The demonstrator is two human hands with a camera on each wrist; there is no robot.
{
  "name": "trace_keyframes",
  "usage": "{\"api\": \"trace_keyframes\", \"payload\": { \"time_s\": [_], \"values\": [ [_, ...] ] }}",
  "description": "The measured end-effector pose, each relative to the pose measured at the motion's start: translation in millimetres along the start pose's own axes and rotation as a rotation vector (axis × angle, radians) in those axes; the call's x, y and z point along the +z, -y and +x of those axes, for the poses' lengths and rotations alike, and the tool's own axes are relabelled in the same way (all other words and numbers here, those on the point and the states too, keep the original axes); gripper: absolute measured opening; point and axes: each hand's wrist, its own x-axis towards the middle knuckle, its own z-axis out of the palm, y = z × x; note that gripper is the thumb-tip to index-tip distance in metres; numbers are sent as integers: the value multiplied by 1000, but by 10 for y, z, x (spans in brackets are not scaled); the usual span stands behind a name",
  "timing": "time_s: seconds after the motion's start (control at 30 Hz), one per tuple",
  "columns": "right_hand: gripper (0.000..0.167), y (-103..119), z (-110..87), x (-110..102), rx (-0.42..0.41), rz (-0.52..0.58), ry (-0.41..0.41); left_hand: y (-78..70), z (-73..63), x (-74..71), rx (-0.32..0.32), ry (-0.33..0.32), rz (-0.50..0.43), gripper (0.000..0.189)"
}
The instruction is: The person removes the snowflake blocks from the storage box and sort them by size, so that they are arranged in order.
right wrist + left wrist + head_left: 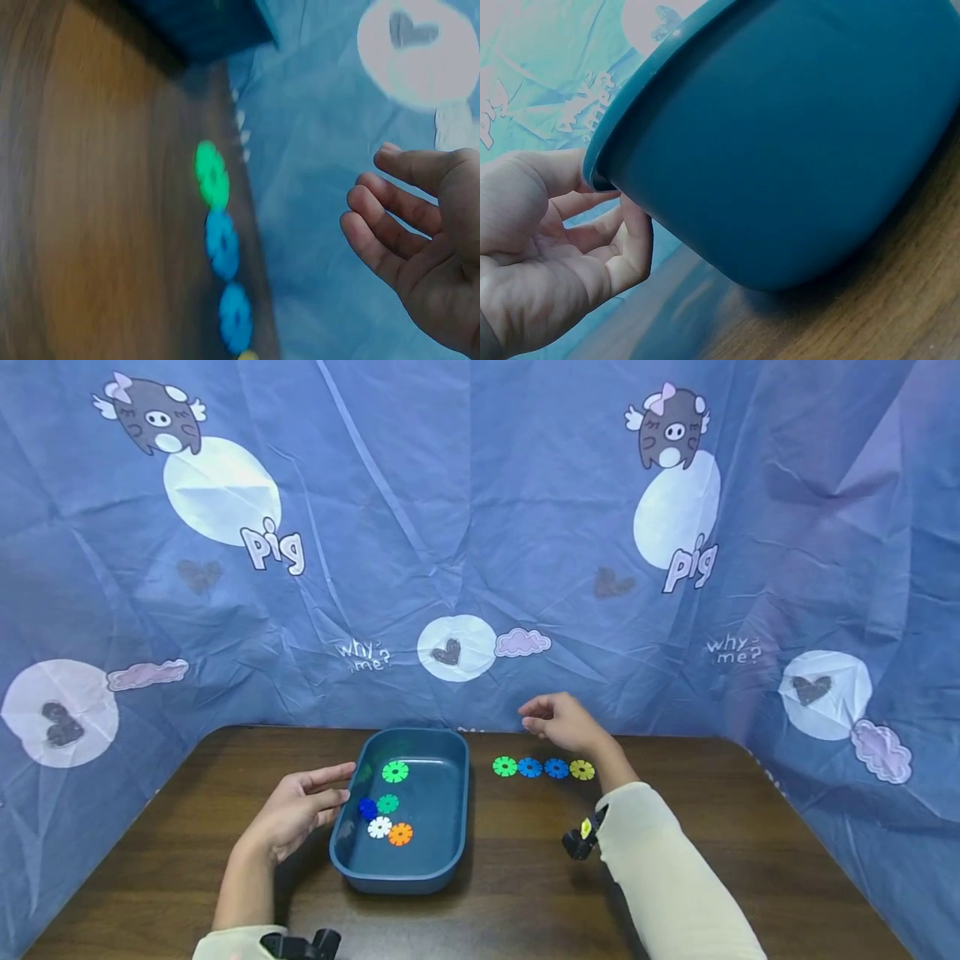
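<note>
My left hand (296,810) touches the left rim of a dark blue-green plastic tray (457,827); in the left wrist view its fingers (634,244) meet the rim and outer wall. Inside the tray lie notched snowflake discs: light green (395,772), darker green (387,804), dark blue (367,808), white (380,827) and orange (401,834). To its right a row runs across the table: a green disc (505,767), a blue disc (530,767), another blue disc (557,768) and a yellow disc (582,769). Raised above this row, my right hand (566,724) holds nothing, fingers loosely bent.
The brown wooden table (525,893) ends at a blue printed cloth (480,543) hanging behind it. Small cameras sit on both wrists, one (585,835) at the right sleeve and one (303,945) at the left sleeve.
</note>
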Motion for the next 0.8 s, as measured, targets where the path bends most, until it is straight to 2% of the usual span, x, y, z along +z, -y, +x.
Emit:
{"api": "trace_keyframes", "payload": {
  "time_s": [0.2,0.4,0.6,0.8],
  "values": [
    [21,344,104,202,-106,-98,16,6,3,-4,-1,-2,-3,54],
    [20,587,174,440,-202,-179,41,7,10,-8,1,-7,8,54],
    [23,723,206,658,-271,-226,97,4,11,-16,0,-13,23,53],
    [32,769,222,838,-341,-337,167,10,13,-18,3,-6,21,53]
  ]
}}
